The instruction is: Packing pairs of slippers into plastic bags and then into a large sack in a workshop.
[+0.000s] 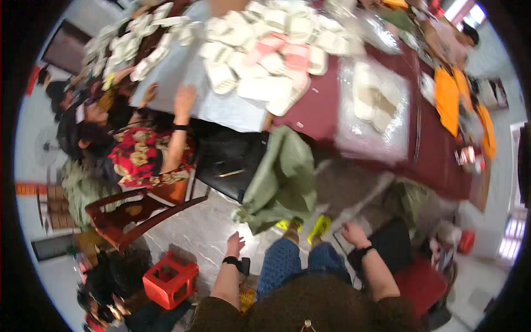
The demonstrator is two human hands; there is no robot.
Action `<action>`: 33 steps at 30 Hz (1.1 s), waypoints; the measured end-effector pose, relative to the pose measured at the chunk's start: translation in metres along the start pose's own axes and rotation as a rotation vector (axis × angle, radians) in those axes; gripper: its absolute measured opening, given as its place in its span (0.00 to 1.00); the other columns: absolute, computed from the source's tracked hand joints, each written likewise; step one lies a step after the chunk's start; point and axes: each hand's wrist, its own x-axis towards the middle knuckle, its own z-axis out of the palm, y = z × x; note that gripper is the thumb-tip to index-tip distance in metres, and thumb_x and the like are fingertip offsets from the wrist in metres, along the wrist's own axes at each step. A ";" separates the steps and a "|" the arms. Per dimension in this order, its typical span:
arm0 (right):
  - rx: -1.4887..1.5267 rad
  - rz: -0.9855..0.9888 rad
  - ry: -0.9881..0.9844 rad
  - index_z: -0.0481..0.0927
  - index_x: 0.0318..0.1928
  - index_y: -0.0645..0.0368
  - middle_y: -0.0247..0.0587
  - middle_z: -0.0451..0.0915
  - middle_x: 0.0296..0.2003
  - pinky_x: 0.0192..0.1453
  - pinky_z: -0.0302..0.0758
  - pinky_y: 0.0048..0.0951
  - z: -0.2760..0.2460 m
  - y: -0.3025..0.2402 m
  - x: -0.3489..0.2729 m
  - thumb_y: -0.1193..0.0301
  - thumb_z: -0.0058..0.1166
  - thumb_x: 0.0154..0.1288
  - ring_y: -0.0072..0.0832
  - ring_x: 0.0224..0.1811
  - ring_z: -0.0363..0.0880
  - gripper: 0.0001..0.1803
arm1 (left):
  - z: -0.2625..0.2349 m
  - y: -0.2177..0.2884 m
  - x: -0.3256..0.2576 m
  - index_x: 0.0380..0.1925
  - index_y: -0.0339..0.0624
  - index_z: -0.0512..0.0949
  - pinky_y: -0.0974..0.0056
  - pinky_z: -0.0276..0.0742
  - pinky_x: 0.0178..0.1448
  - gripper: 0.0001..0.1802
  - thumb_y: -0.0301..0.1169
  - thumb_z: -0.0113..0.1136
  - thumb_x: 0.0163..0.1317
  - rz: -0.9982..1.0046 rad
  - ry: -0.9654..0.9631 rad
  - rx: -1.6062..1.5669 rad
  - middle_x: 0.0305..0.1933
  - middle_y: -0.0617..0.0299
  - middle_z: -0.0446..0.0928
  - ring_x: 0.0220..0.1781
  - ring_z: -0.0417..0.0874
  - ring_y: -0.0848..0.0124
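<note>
My left hand [236, 244] hangs beside my left thigh, fingers loosely bent and apart, holding nothing that I can see. My right hand [355, 235] is out by my right knee, also loosely open, with nothing visible in it. In front of my legs a green sack [285, 180] hangs from the table edge down to the floor. The left hand is the nearer one to its lower end. White slippers [265, 88] lie heaped on the table, with a few pink slippers [297, 57] among them. To their right, a white pair [371, 99] rests on clear plastic bags [345, 133].
A co-worker in a red patterned top [138, 155] reaches over the table at left, seated by a wooden chair [146, 210]. A red plastic stool [170, 279] stands at lower left. A red seat [423, 285] is behind my right arm. Orange material [447, 102] lies far right.
</note>
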 end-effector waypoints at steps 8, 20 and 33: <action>0.119 0.171 -0.132 0.83 0.51 0.56 0.51 0.83 0.46 0.53 0.77 0.44 0.018 0.090 -0.057 0.62 0.56 0.57 0.48 0.48 0.81 0.22 | 0.044 0.001 -0.084 0.60 0.37 0.69 0.67 0.80 0.32 0.26 0.43 0.55 0.68 -0.114 -0.027 0.064 0.43 0.52 0.82 0.34 0.84 0.67; 0.597 0.690 0.571 0.82 0.48 0.63 0.54 0.84 0.44 0.53 0.77 0.36 0.040 0.229 -0.247 0.64 0.58 0.58 0.43 0.48 0.83 0.20 | 0.133 0.007 -0.071 0.47 0.39 0.81 0.62 0.79 0.43 0.21 0.44 0.60 0.62 0.341 -0.364 0.961 0.38 0.53 0.84 0.34 0.84 0.64; 0.346 1.311 0.975 0.75 0.63 0.58 0.53 0.75 0.61 0.64 0.72 0.45 0.128 0.166 -0.538 0.54 0.60 0.61 0.53 0.60 0.75 0.33 | 0.136 0.072 -0.076 0.44 0.40 0.83 0.50 0.76 0.54 0.28 0.53 0.56 0.59 0.479 -0.473 1.183 0.45 0.44 0.83 0.48 0.83 0.47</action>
